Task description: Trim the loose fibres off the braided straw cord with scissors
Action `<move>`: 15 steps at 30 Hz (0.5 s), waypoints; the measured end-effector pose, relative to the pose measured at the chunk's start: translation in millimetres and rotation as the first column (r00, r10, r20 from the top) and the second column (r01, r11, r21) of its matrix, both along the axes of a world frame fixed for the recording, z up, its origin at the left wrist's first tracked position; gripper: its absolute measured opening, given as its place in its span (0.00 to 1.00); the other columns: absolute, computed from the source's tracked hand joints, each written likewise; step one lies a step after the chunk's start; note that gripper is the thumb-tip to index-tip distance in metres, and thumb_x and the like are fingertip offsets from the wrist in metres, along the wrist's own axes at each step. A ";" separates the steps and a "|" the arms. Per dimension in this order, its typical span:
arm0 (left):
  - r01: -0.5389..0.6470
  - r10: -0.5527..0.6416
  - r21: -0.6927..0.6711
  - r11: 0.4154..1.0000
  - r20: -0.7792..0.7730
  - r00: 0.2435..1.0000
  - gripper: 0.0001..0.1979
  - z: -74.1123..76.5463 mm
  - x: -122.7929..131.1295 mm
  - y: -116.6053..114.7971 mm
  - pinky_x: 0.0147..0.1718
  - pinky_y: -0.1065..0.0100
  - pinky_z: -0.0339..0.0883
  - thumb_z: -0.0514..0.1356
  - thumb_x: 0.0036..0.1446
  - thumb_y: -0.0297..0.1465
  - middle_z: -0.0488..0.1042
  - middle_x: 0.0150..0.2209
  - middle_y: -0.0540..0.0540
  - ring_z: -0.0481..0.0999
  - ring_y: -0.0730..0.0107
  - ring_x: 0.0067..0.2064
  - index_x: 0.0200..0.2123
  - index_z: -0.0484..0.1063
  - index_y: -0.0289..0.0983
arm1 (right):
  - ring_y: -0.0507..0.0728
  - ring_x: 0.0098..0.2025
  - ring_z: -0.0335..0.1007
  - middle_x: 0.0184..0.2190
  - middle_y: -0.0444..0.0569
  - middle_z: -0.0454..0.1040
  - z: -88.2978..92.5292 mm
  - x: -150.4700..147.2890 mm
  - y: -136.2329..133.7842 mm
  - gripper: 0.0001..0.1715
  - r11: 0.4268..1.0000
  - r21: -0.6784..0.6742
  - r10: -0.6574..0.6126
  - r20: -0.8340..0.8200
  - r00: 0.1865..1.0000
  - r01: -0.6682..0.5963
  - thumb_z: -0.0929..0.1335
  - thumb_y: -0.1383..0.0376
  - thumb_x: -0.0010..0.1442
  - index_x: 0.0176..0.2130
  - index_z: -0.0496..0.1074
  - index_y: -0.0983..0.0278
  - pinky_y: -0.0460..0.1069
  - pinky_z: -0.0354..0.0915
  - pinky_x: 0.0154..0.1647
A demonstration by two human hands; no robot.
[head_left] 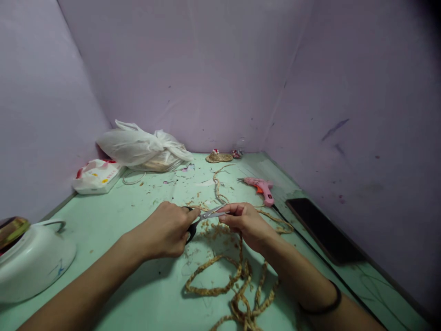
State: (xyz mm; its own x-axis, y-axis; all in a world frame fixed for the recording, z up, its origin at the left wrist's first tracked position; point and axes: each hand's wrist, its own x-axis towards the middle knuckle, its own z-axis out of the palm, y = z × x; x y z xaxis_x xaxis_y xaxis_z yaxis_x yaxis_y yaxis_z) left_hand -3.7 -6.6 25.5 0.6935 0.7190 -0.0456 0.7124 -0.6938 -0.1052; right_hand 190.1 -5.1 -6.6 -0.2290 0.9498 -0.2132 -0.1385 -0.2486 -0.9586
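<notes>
Pale green table (138, 285) tucked into a corner of lilac walls, littered with straw crumbs, and here I am in the middle of it. My left hand (165, 230) is curled tight round the black loops of the scissors (206, 215), fingers through the handles. The blades point right, lying almost level across the table, straight at my right hand (246, 223). That hand is pinched shut on the braided cord (237, 276), thumb and fingertips nipping one end just where the blade tips arrive. Whether the blades are parted I cannot tell, they're so small here. From my pinch the cord drops toward me, crossing the line of the scissors, and piles in loose loops by the near edge, under my right wrist. Another stretch snakes off toward the far corner. The pink glue gun (262, 187) lies near the right edge with a dark phone (324, 230) beside it. A plastic bag (141, 147) slumps at the far left, and a white bowl (34, 259) sits at the near left.
</notes>
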 end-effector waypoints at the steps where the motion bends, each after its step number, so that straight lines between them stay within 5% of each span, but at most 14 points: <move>1: 0.002 -0.002 -0.007 1.000 0.005 1.000 0.24 0.2 0.0 -0.2 0.24 0.67 0.57 0.50 0.43 0.25 0.75 0.30 0.47 0.73 0.62 0.29 0.48 0.61 0.40 | 0.44 0.14 0.43 0.10 0.37 0.59 -0.1 0.2 0.1 0.08 1.000 0.002 0.004 0.003 1.000 -0.004 0.70 0.68 0.35 0.23 0.73 0.68 0.45 0.37 0.18; 10: 0.034 -0.009 -0.109 0.993 0.219 0.976 0.21 -2.4 -5.6 5.4 0.23 0.73 0.55 0.50 0.44 0.23 0.71 0.22 0.53 0.67 0.73 0.23 0.42 0.66 0.44 | 0.43 0.14 0.44 0.13 0.38 0.60 -2.2 0.0 1.3 0.08 0.999 -0.016 -0.040 -0.036 0.999 0.039 0.70 0.68 0.35 0.23 0.72 0.68 0.45 0.38 0.17; 15: -0.114 0.176 -0.159 0.981 0.459 0.871 0.10 -6.7 -10.6 14.3 0.23 0.75 0.53 0.49 0.47 0.27 0.65 0.21 0.54 0.61 0.77 0.23 0.32 0.68 0.39 | 0.45 0.17 0.54 0.17 0.42 0.66 -5.5 -4.9 2.1 0.08 0.991 -0.117 -0.083 -0.150 0.985 0.066 0.69 0.71 0.34 0.22 0.69 0.67 0.44 0.46 0.18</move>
